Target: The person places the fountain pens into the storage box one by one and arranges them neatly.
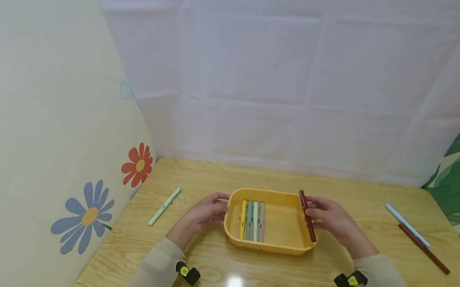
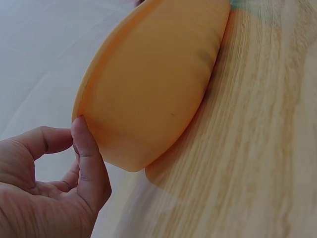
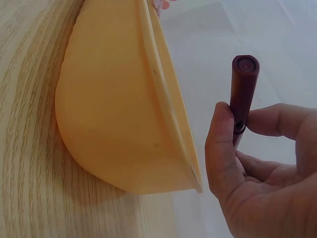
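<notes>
Left hand (image 1: 204, 213) pinches the tray rim (image 1: 226, 224), right hand (image 1: 331, 219) a maroon pen (image 1: 309, 222) above its right side, open floor (image 1: 282, 221) beside four pens (image 1: 249, 220).

Both arms (image 1: 152, 271), in pale sleeves (image 1: 387, 285), reach forward and slant inward, so that the two hands point toward each other, well apart and roughly level. The left hand (image 1: 204, 213) has its fingers (image 2: 55, 140) bent, with thumb and fingertips drawn close together. The right hand (image 1: 332, 220) forms a pinch, thumb and bent fingers set against each other from opposite sides. Both wrists lie bare just past the cuffs.
</notes>
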Tool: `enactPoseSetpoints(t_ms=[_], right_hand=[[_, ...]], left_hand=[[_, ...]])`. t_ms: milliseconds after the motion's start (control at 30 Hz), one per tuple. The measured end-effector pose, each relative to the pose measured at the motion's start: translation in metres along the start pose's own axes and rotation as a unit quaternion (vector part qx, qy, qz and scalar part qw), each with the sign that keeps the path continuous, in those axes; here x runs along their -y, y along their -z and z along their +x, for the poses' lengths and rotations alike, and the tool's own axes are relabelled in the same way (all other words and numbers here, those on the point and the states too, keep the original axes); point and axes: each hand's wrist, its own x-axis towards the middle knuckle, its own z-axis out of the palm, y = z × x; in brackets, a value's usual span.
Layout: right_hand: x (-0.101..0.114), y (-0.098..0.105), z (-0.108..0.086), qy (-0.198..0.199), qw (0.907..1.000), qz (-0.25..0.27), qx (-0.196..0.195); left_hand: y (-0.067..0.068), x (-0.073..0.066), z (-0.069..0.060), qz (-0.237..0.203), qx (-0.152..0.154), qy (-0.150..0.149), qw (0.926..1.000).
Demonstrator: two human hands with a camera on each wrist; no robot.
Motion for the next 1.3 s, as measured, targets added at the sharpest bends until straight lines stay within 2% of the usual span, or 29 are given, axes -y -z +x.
enactPoseSetpoints(t_ms=[500, 867, 1300], right_hand=[[0.000, -0.014, 0.009, 0.006, 0.9999, -0.001, 0.010], [-0.003, -0.022, 0.017, 0.009, 0.9998, 0.001, 0.017], [-0.003, -0.032, 0.021, -0.001, 0.9998, 0.001, 0.021]], left_hand=[[0.001, 0.003, 0.001, 0.000, 0.005, -0.010, 0.9999], [-0.001, 0.003, 0.003, -0.006, -0.007, -0.003, 1.0000], [0.001, 0.005, 0.005, -0.007, 0.009, -0.010, 0.9999]])
